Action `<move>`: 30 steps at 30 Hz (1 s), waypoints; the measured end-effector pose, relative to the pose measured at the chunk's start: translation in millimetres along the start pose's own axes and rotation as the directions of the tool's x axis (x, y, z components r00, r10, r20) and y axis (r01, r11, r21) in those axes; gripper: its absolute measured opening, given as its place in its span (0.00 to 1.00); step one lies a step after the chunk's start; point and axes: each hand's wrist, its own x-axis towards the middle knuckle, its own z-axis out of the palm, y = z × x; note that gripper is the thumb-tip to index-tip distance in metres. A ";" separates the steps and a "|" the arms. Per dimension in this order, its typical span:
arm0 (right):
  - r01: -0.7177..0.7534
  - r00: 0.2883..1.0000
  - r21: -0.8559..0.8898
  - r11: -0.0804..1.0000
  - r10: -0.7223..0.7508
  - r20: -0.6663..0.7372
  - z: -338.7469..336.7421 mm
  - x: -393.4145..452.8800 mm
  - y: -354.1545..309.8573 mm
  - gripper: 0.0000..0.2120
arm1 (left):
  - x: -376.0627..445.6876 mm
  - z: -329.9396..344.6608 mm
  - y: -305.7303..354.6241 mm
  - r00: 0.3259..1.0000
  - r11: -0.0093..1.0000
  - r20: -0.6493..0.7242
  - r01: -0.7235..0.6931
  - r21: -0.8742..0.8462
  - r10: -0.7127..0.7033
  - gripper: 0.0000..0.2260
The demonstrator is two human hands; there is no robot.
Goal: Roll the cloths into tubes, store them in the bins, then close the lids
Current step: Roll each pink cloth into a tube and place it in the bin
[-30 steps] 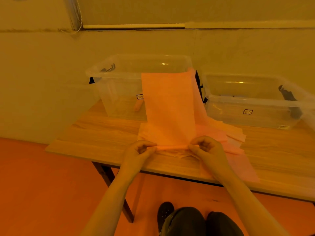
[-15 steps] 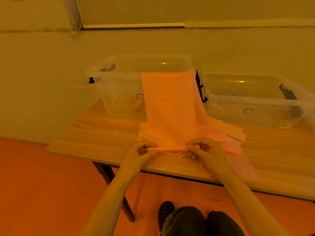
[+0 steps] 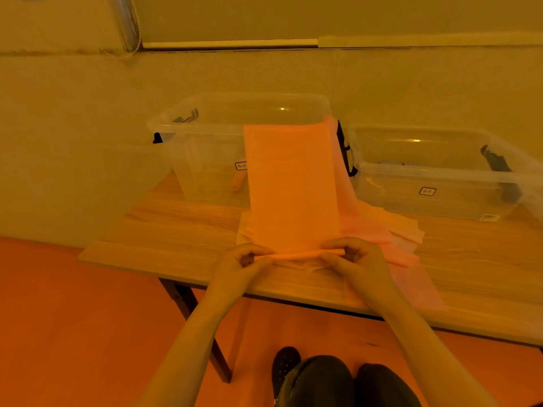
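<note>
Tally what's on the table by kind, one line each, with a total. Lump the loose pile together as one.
Clear plastic bins: 2 (left bin, right bin)
Cloth being rolled: 1, pinched by left hand and right hand
Rolled cloth tube inside the left bin: 1
Pile of flat cloths: 1
Total: 5

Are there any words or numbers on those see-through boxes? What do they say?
Nothing here can be read.
Small dark-outlined label on the left bin, at: too blurred to read.
Matching label on the right bin, at: too blurred to read.
Pale sticker low on the right bin's front, at: too small to read.
The orange cloth bears no writing.
</note>
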 end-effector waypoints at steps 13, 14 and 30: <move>-0.001 1.000 -0.030 1.000 0.001 0.015 -0.3 -0.6 -1.8 0.08 | 1.7 3.5 0.5 1.000 1.000 0.020 0.004 -0.020 -0.003 0.05; 0.001 1.000 -0.029 1.000 -0.001 0.004 -0.6 -0.6 -2.0 0.07 | 1.7 4.9 1.0 1.000 0.999 0.016 0.007 -0.035 -0.006 0.05; -0.014 1.000 0.028 1.000 0.013 0.013 2.3 0.1 -2.1 0.04 | -1.6 0.2 2.3 0.999 1.000 0.031 -0.012 -0.013 0.013 0.07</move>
